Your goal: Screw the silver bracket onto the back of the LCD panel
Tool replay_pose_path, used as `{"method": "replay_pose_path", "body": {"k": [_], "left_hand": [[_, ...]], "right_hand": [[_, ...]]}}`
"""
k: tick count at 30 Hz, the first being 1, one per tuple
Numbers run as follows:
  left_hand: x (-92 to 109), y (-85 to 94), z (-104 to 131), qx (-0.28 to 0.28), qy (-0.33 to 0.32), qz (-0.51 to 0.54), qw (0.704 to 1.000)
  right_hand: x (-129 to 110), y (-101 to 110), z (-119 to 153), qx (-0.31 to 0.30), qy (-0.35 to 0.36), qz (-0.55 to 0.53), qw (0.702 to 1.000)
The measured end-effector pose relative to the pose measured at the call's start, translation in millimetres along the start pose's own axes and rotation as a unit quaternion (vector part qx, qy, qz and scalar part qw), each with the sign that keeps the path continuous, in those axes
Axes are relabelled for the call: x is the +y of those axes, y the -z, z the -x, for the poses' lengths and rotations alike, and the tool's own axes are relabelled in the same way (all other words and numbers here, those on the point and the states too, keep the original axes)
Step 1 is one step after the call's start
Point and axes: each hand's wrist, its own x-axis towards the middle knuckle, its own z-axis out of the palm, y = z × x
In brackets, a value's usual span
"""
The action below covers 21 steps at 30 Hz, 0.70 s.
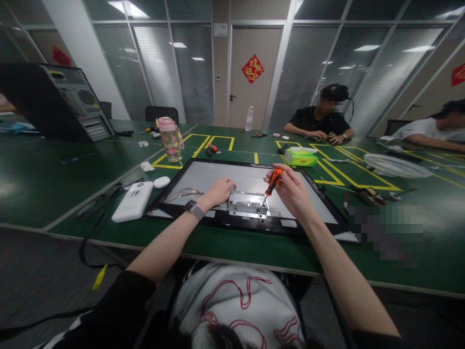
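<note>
A large flat display panel (203,173) with a black frame lies back side up on the table in front of me. A silver metal bracket (241,201) sits at its near edge, with dark screws along it. My right hand (292,191) holds an orange-and-black screwdriver (275,180), tilted, its tip down at the bracket's right end. My left hand (218,192), wearing a watch, rests on the panel with its fingertips at the bracket's left end. Those fingers are loosely bent, and the thumb is hidden. Thin wires (183,193) run across the panel to the left.
Left of the panel lie a white power bank (133,201) and a white earbud case (162,182). Behind stand a pink-lidded bottle (170,140) and a computer case (78,104). A green pack (301,156) and a white racket-shaped item (395,166) lie right. Two people sit across the table.
</note>
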Motion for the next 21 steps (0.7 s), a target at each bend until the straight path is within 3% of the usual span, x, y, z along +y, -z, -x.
{"method": "replay_pose_path", "body": {"k": [5,10,12,17,21], "left_hand": [[2.7,2.9,1.0,-0.007,0.005,-0.001,1.000],[3.7,3.8,0.7,-0.010,0.008,0.001,1.000],[2.5,2.4,0.2,-0.007,0.005,0.002,1.000],[0.8,0.9,0.4,-0.002,0.003,0.007,1.000],[1.6,2.2,1.0,-0.008,0.003,0.001,1.000]], "right_hand": [[2.2,1.7,1.2,-0.004,0.038,0.060,0.997],[4.5,-1.0,3.3,0.087,0.126,0.182,0.971],[2.6,-2.6,4.8,0.096,0.152,0.221,0.959],[-3.5,-5.8,8.0,0.047,0.138,0.210,0.967],[1.3,-5.1,7.4,0.091,0.156,0.227,0.957]]}}
